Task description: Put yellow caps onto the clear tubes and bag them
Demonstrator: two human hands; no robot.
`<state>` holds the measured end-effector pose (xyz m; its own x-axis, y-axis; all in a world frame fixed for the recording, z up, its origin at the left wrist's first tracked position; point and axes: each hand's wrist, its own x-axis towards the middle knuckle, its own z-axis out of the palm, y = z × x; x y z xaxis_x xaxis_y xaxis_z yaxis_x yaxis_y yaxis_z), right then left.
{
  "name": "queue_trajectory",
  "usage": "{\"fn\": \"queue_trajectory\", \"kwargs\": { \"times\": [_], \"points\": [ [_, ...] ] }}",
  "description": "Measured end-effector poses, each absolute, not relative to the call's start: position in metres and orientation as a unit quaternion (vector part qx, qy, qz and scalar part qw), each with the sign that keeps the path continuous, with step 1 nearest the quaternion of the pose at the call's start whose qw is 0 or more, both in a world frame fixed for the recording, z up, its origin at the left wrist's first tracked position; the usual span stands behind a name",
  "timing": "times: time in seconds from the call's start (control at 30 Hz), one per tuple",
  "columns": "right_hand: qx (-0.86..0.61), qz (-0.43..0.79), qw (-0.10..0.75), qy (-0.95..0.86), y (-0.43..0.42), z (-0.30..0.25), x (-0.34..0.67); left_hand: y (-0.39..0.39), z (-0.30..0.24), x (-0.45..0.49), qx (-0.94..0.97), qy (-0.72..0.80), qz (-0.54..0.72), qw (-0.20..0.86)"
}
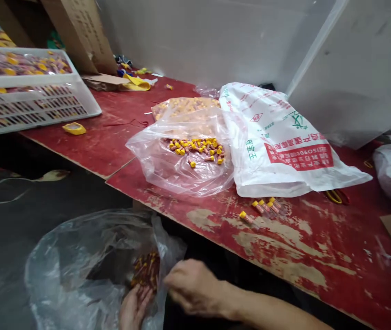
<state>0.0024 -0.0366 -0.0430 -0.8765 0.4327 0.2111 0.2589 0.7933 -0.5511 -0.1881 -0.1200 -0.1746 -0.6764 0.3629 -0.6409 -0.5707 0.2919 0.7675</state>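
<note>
Below the table edge hangs a large clear plastic bag (68,256), its mouth open, with many small yellow-capped tubes (146,270) inside. My left hand (134,306) reaches into this bag, its fingers stretched out against the lower tubes. At the bag's right rim is my right hand (195,286), slightly blurred, with its fingers closed on the plastic. On the table, a second clear bag (181,176) lies open with a spread of yellow-capped tubes (198,149) in it. Several loose tubes (267,206) lie nearer the front edge.
The worn red table (212,224) runs diagonally across. A printed white sack (278,142) lies beside the open bag, with a full bag of tubes (185,106) behind. At left stands a white crate (33,98) of packed tubes, near a yellow tape roll (75,128) and cardboard (81,36).
</note>
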Motion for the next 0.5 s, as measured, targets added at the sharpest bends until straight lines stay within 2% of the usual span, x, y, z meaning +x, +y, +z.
{"fn": "queue_trajectory", "kwargs": {
  "times": [0.07,0.1,0.13,0.23,0.3,0.37,0.5],
  "points": [
    [-0.317,0.149,0.286,-0.892,-0.014,-0.024,0.060,-0.114,-0.173,-0.188,-0.113,0.714,0.589,0.361],
    [-0.396,0.092,0.305,-0.861,-0.001,-0.019,0.086,-0.110,-0.167,-0.186,-0.118,0.723,0.595,0.331],
    [-0.464,0.038,0.306,-0.831,0.011,-0.017,0.108,-0.104,-0.159,-0.182,-0.102,0.735,0.604,0.290],
    [-0.575,-0.051,0.216,-0.788,0.038,-0.027,0.147,-0.083,-0.117,-0.158,0.033,0.763,0.628,0.150],
    [-0.591,-0.046,0.178,-0.785,0.042,-0.037,0.154,-0.068,-0.084,-0.135,0.127,0.744,0.646,0.109],
    [-0.574,0.002,0.192,-0.796,0.038,-0.041,0.157,-0.057,-0.056,-0.108,0.185,0.707,0.670,0.127],
    [-0.517,0.144,0.216,-0.816,0.021,-0.017,0.189,-0.048,-0.025,-0.057,0.267,0.658,0.641,0.290]
  ]
}}
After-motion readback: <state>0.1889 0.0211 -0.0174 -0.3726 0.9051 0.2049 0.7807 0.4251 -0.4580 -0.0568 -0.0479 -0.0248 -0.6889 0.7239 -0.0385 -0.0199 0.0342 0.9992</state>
